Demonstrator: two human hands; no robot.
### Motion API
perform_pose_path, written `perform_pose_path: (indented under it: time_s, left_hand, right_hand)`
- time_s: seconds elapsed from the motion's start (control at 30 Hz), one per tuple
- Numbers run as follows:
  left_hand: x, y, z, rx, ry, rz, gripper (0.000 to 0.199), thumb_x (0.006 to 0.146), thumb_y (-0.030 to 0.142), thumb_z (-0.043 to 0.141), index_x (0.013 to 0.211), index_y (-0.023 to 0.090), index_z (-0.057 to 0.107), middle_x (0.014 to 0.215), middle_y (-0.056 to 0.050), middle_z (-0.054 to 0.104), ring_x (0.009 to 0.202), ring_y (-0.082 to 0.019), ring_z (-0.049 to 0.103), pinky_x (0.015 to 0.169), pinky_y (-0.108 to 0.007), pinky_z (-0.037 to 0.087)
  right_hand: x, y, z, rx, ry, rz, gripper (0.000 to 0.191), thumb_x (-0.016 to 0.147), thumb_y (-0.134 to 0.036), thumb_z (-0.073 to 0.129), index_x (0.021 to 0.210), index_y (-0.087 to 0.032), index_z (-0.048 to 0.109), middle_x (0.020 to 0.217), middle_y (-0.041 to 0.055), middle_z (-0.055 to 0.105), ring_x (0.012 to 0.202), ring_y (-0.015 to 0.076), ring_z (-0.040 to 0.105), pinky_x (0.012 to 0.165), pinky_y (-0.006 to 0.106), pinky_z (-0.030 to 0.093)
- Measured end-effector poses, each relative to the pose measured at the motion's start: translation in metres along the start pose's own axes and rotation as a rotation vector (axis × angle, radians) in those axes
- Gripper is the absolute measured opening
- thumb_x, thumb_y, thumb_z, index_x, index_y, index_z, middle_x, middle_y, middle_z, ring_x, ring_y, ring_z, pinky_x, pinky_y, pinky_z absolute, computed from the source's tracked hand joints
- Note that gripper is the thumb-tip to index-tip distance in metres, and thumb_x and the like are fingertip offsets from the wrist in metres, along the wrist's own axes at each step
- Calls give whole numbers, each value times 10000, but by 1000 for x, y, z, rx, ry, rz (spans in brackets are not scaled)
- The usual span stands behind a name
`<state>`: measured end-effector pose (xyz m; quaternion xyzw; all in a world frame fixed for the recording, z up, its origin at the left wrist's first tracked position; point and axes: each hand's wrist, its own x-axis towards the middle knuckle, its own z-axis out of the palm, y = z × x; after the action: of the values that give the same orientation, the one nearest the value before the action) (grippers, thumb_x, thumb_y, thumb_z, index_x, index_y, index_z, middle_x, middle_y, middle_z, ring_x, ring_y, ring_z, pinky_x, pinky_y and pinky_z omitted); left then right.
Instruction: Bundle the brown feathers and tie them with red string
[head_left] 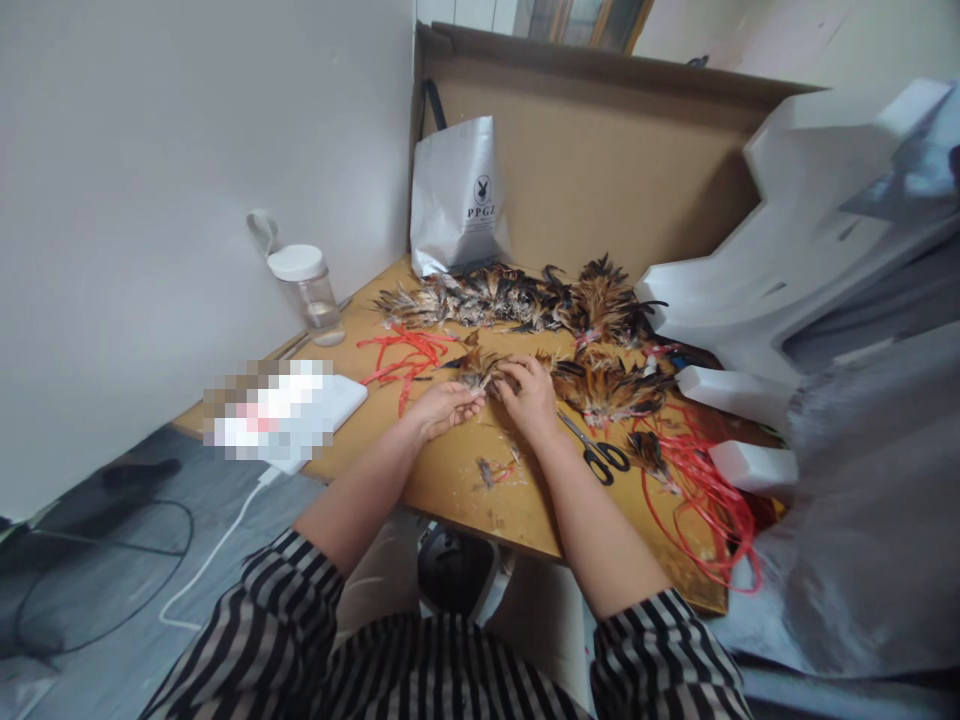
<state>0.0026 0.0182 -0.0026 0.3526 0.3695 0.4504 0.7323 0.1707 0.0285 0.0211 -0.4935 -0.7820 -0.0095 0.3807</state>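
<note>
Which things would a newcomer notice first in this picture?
Probably the brown and black feathers heaped along the back of the table, partly before the silvery bag. The tangled red strips at the table's right side also stand out. In the middle, the left hand and right hand meet at a small feather bunch.

Under soft, even light, a plain pale wall [187, 150] fills 10 o'clock above a grey floor [112, 590] at 8 o'clock, a yellow-brown table [450, 490] sits at the centre, a brown panel [637, 180] stands behind it at 1 o'clock, and wooden framing [601, 22] shows beyond near 12 o'clock
</note>
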Motion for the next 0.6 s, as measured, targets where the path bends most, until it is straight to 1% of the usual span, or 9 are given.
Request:
perform_pose_path:
  time_s: [0.07, 0.17, 0.23, 0.33, 0.4, 0.47, 0.53, 0.6]
  left_hand:
    - [1, 1, 0, -22, 31, 15, 74, 720, 124, 621, 694, 55, 622, 629, -56, 616, 493, -36, 548, 473, -108, 431]
    - [1, 5, 1, -73, 99, 55, 63, 741, 104, 592, 724, 55, 627, 635, -55, 619, 491, -33, 542, 463, -105, 422]
    - [0, 8, 2, -106, 139, 99, 61, 740, 103, 592, 709, 60, 622, 630, -53, 619, 492, -32, 537, 456, -105, 415]
    - [1, 9, 3, -130, 172, 156, 72, 740, 114, 595, 695, 62, 616, 631, -53, 621, 491, -29, 528, 450, -103, 406]
    - [1, 9, 2, -134, 179, 174, 70, 746, 118, 588, 717, 63, 619, 640, -56, 627, 491, -28, 525, 446, -101, 402]
    - [2, 9, 1, -132, 185, 176, 66, 748, 124, 588, 744, 67, 622, 658, -59, 634, 496, -26, 525, 446, -101, 401]
    - [2, 9, 1, -128, 191, 172, 69, 741, 135, 599, 759, 73, 623, 672, -57, 638, 496, -23, 525, 448, -99, 402]
    - [2, 9, 0, -128, 195, 171, 77, 731, 146, 614, 761, 75, 622, 679, -55, 640, 496, -21, 527, 449, -99, 404]
  right_hand:
    - [0, 5, 1, 39, -52, 63, 232, 768, -249, 493, 939, -179, 633, 935, 79, 602, 850, 181, 537, 760, 291, 385]
    - [-2, 6, 3, 51, -194, 112, 192, 766, -260, 483, 816, -186, 653, 798, 42, 636, 731, 152, 554, 676, 253, 388]
    - [-4, 1, 4, 39, -302, 122, 194, 759, -304, 498, 762, -194, 659, 751, 26, 647, 690, 144, 555, 632, 240, 377]
    - [-7, -12, 8, -11, -434, 116, 218, 725, -383, 542, 760, -207, 666, 737, 25, 656, 669, 145, 560, 599, 232, 366]
    - [-9, -22, 11, -91, -481, 113, 254, 703, -431, 558, 759, -209, 667, 747, 43, 658, 679, 161, 573, 601, 242, 371]
    - [-9, -32, 14, -181, -500, 103, 262, 712, -426, 549, 759, -196, 666, 768, 78, 660, 701, 189, 590, 623, 267, 385]
    - [-10, -37, 17, -250, -501, 97, 243, 753, -357, 506, 779, -176, 667, 798, 123, 662, 736, 217, 602, 659, 297, 396]
    - [-10, -38, 20, -283, -497, 116, 239, 769, -280, 469, 793, -157, 672, 817, 162, 661, 761, 235, 607, 688, 319, 401]
